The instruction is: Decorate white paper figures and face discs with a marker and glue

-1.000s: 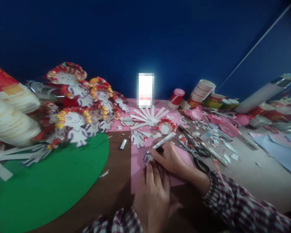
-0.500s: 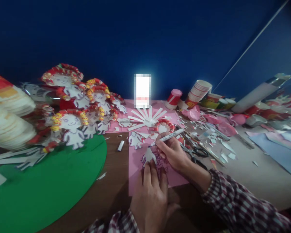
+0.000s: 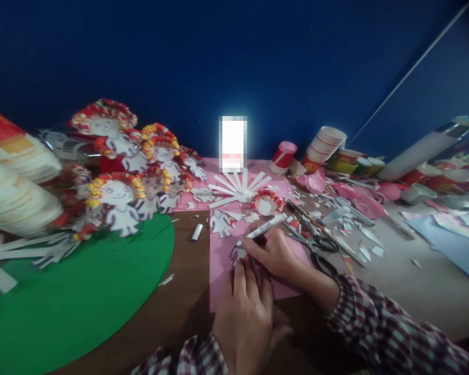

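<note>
My right hand (image 3: pixel 275 252) grips a white paint marker (image 3: pixel 263 230), whose tip meets a small white paper doll cutout (image 3: pixel 239 254). Stretched-out fingers of my left hand (image 3: pixel 244 302) press the lower part of that cutout flat. Under both lies a pink sheet (image 3: pixel 221 286) with dark marker strokes on it, partly covered by my hands. Another white doll cutout (image 3: pixel 221 224) rests at the sheet's upper left corner. The marker's cap (image 3: pixel 197 233) lies on the brown table to the left.
Scissors (image 3: pixel 320 252) and paper scraps lie to the right, with stacked paper cups (image 3: pixel 324 146) behind. A red ring (image 3: pixel 268 202) and a fan of white strips (image 3: pixel 240 192) sit farther back. Finished dolls (image 3: pixel 121 203) stand left near a green disc (image 3: pixel 101 291).
My right hand has moved the marker tip a little down and left along the cutout. My left hand keeps holding the paper. The whole view has shifted slightly.
</note>
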The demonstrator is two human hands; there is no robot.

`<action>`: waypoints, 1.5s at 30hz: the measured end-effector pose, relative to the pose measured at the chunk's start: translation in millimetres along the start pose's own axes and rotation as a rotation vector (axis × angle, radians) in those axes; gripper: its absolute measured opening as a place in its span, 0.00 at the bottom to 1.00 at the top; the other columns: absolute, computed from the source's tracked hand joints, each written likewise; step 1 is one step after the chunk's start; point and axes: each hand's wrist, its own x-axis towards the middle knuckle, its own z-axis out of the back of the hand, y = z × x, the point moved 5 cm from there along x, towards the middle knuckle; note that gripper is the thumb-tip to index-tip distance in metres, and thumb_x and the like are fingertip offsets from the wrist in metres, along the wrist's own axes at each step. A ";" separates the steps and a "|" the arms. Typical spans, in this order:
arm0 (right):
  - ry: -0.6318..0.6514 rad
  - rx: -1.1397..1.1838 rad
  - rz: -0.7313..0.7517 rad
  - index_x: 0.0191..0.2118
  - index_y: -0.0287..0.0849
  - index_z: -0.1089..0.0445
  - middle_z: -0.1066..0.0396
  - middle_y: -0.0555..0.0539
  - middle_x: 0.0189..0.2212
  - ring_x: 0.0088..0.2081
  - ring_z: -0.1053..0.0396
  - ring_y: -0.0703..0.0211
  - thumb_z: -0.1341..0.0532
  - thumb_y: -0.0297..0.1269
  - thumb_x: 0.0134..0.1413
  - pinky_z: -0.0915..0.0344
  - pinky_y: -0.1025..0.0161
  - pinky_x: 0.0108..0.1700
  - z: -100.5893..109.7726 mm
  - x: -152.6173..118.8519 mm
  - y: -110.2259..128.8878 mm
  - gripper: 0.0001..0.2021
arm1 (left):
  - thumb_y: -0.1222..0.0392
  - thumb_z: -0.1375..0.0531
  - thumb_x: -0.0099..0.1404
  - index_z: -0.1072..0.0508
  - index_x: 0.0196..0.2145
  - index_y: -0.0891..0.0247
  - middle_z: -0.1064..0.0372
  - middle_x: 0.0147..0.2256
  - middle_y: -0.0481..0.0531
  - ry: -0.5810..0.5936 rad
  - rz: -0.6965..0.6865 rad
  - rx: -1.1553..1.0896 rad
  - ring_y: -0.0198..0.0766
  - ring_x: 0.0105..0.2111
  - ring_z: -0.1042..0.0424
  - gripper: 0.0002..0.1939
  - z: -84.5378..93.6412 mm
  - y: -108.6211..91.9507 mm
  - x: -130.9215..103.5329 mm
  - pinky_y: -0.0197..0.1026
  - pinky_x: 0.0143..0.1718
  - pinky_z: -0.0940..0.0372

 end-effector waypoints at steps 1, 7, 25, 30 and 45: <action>-0.001 0.007 0.009 0.25 0.41 0.37 0.37 0.53 0.21 0.24 0.40 0.65 0.43 0.37 0.55 0.42 0.70 0.26 -0.4 -0.2 0.5 0.09 | 0.32 0.38 0.46 0.33 0.54 0.69 0.37 0.54 0.71 0.003 -0.001 0.006 0.58 0.56 0.40 0.47 -0.1 -0.1 0.0 0.57 0.52 0.40; 0.020 0.045 0.006 0.29 0.42 0.37 0.37 0.53 0.22 0.24 0.40 0.65 0.43 0.36 0.55 0.41 0.69 0.26 -3.5 -0.7 -0.3 0.06 | 0.32 0.37 0.45 0.33 0.54 0.71 0.37 0.54 0.71 0.024 0.000 0.005 0.59 0.56 0.40 0.48 1.0 -0.6 0.4 0.57 0.54 0.42; 0.016 -0.068 0.049 0.24 0.41 0.37 0.35 0.52 0.21 0.23 0.40 0.66 0.44 0.37 0.56 0.43 0.69 0.26 -3.7 0.9 -1.9 0.11 | 0.32 0.38 0.45 0.33 0.54 0.70 0.37 0.54 0.71 -0.004 -0.001 -0.003 0.58 0.56 0.42 0.47 -4.6 -0.4 -1.4 0.58 0.54 0.42; -0.013 -0.006 0.024 0.27 0.41 0.35 0.37 0.53 0.20 0.23 0.41 0.66 0.42 0.37 0.54 0.43 0.69 0.25 -2.9 0.2 -4.4 0.07 | 0.31 0.36 0.41 0.31 0.52 0.70 0.37 0.53 0.71 -0.078 0.031 -0.011 0.60 0.56 0.42 0.48 -12.9 -0.8 -2.9 0.60 0.53 0.42; -0.076 0.515 -0.085 0.27 0.41 0.36 0.40 0.55 0.19 0.20 0.45 0.69 0.39 0.42 0.53 0.45 0.70 0.23 7.5 8.3 -13.7 0.11 | 0.36 0.43 0.56 0.30 0.51 0.69 0.32 0.50 0.64 -0.056 -0.081 0.004 0.52 0.46 0.34 0.36 7.7 11.3 10.1 0.53 0.43 0.36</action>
